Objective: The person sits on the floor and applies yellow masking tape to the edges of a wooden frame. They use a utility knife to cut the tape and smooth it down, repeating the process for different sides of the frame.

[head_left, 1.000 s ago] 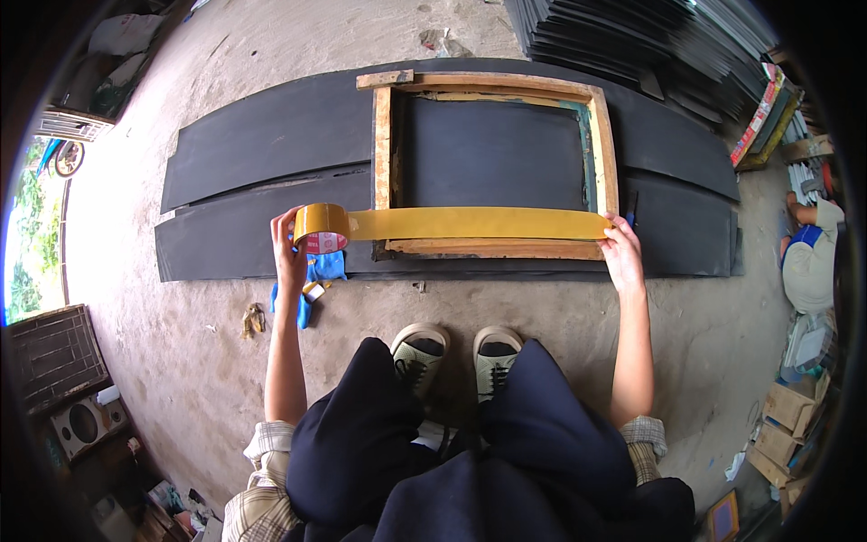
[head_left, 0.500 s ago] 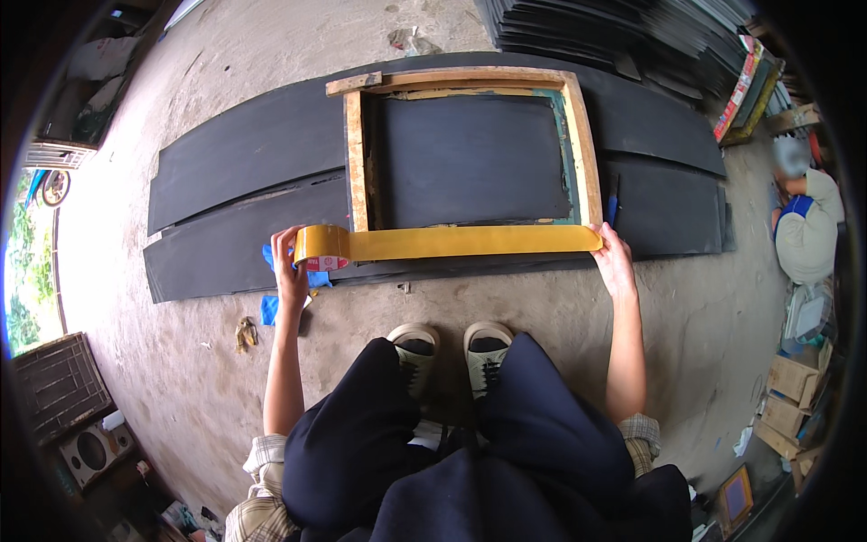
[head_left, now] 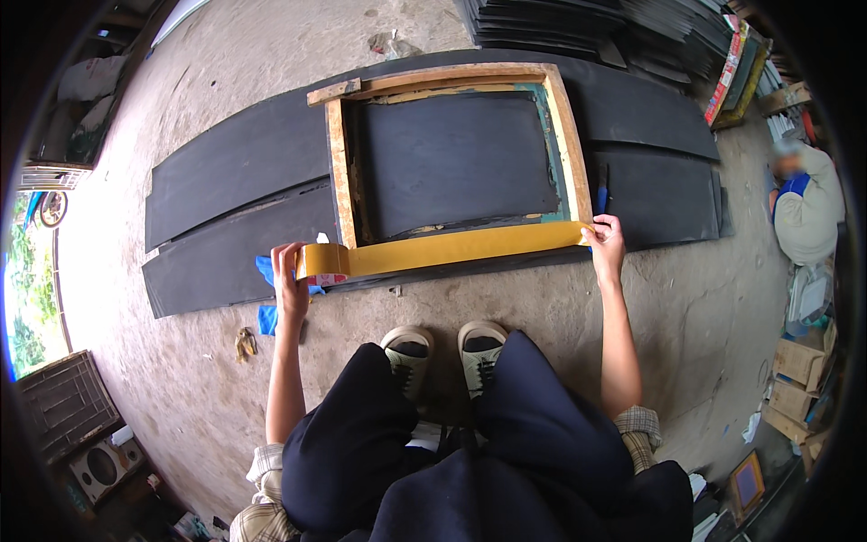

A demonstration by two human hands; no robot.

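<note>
One tape strip (head_left: 470, 249) spans a wooden frame (head_left: 567, 144).
Left hand (head_left: 289, 280) grasps the roll (head_left: 323, 260); right hand (head_left: 607, 247) pinches the free end (head_left: 574, 234).

Tape roll (head_left: 322, 259), red-and-white printed core (head_left: 327, 279), lettering too small to read

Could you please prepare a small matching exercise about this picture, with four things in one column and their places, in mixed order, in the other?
Things
1. tape roll
2. loose tape end
3. wooden frame
4. pale shoes

Places
A. lying on the black sheets
B. in the left hand
C. standing on the floor
D. at the fingers of the right hand

Right pairs: 1-B, 2-D, 3-A, 4-C
</note>
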